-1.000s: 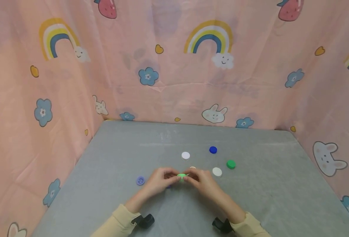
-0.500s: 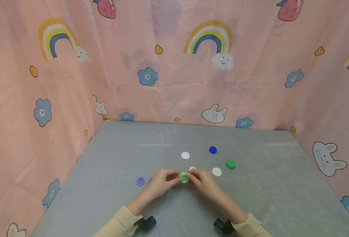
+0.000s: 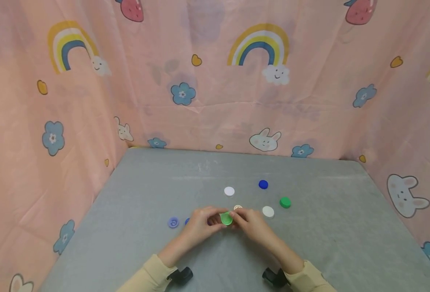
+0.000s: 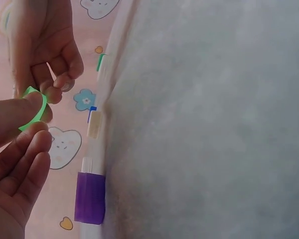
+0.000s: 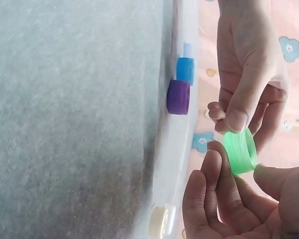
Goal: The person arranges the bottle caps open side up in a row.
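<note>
A light green bottle cap (image 3: 226, 219) is held up between both hands above the table, its hollow side tilted toward the head camera. The left hand (image 3: 201, 223) pinches it between thumb and fingers. On the opposite side, the right hand (image 3: 253, 225) has its thumb and fingertips at the rim. A close look from the right wrist shows the cap's ribbed side (image 5: 239, 152) between the two hands. Beneath the left hand, a purple cap (image 5: 178, 97) lies on the table, mostly hidden in the head view. Beside it, a blue cap (image 3: 187, 221) peeks out.
Several more caps lie on the grey table (image 3: 328, 243): lilac (image 3: 173, 222), white (image 3: 229, 191), dark blue (image 3: 263, 184), green (image 3: 285, 202), off-white (image 3: 268, 211) and a cream one with a ring (image 3: 238, 207). A pink patterned curtain (image 3: 215, 121) surrounds the table.
The light green cap has turned from nearly edge-on to showing its inside. Both hands stay close together, and the left fingers have shifted slightly around the cap. The loose caps lie still.
</note>
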### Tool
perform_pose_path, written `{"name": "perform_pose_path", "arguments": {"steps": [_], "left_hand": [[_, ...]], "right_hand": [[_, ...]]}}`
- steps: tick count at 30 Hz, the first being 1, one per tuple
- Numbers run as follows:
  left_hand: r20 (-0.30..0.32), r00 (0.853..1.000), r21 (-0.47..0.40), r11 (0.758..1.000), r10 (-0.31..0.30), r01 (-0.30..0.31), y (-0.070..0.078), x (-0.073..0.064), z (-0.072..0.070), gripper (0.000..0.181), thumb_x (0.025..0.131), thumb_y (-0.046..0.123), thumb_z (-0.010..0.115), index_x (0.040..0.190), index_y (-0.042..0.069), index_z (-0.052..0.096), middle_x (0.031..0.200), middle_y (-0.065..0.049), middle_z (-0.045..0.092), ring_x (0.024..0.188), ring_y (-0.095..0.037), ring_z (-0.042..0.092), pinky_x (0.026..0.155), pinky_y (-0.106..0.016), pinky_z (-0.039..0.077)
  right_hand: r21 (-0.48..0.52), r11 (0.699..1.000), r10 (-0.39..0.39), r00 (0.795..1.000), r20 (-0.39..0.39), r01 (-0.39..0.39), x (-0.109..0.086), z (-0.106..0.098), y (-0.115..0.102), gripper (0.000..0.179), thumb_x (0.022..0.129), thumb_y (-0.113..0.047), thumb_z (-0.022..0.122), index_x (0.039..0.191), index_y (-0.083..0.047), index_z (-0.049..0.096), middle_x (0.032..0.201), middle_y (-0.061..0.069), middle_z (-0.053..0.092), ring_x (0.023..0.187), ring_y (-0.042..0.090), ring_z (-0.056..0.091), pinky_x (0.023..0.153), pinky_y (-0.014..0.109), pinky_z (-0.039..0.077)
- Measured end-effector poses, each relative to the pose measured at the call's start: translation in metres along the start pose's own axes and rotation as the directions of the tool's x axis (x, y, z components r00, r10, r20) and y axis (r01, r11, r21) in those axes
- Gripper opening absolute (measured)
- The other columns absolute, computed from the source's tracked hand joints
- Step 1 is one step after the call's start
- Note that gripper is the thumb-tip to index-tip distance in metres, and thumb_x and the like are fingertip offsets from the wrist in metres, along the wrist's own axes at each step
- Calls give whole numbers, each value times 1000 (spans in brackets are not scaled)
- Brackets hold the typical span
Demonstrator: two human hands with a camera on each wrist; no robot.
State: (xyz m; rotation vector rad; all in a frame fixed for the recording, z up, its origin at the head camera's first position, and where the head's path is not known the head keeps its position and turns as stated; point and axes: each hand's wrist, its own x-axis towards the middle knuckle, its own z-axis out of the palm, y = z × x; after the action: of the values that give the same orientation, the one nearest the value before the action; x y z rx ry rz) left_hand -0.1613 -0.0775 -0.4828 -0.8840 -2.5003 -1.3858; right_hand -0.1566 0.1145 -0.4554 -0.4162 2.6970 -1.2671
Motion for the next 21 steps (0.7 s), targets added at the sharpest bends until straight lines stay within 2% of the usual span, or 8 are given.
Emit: {"name": "perform_pose_path", "arguments": {"steps": [6, 12, 16, 21], "left_hand": [[-7, 1000, -15, 1000, -18, 18, 0, 0, -1, 26, 76, 13, 79, 101, 10, 71, 75, 0, 66, 63, 1, 56, 56, -16, 49], [0, 1000, -22, 999, -32, 32, -3, 0, -2, 25, 76, 15, 79, 99, 10, 72, 72, 1, 65, 62, 1, 55, 56, -16, 48], [9, 998, -27, 998, -64, 64, -3, 0, -3, 25, 76, 16, 79, 99, 10, 72, 72, 2, 64, 62, 1, 55, 56, -17, 48], [30, 993, -43, 992, -116, 117, -4, 2, -4, 24, 76, 17, 79, 97, 9, 72, 71, 3, 64, 62, 0, 54, 56, -19, 48]], "right_hand": [[37, 999, 16, 1000, 20, -16, 0, 1, -1, 16, 95, -17, 57, 92, -7, 68, 75, 0, 65, 68, 12, 59, 60, 20, 49], [65, 998, 17, 999, 42, -19, -3, 0, -1, 22, 95, -15, 57, 110, -3, 68, 88, 4, 70, 73, 13, 64, 63, 22, 52], [48, 999, -3, 998, 57, 0, -3, -3, -1, 25, 93, -15, 60, 115, -5, 66, 95, 8, 72, 79, 15, 68, 63, 22, 52], [24, 999, -38, 997, 68, 36, -3, -5, -1, 28, 91, -16, 63, 116, -7, 66, 93, 8, 74, 82, 16, 70, 62, 22, 51]]}}
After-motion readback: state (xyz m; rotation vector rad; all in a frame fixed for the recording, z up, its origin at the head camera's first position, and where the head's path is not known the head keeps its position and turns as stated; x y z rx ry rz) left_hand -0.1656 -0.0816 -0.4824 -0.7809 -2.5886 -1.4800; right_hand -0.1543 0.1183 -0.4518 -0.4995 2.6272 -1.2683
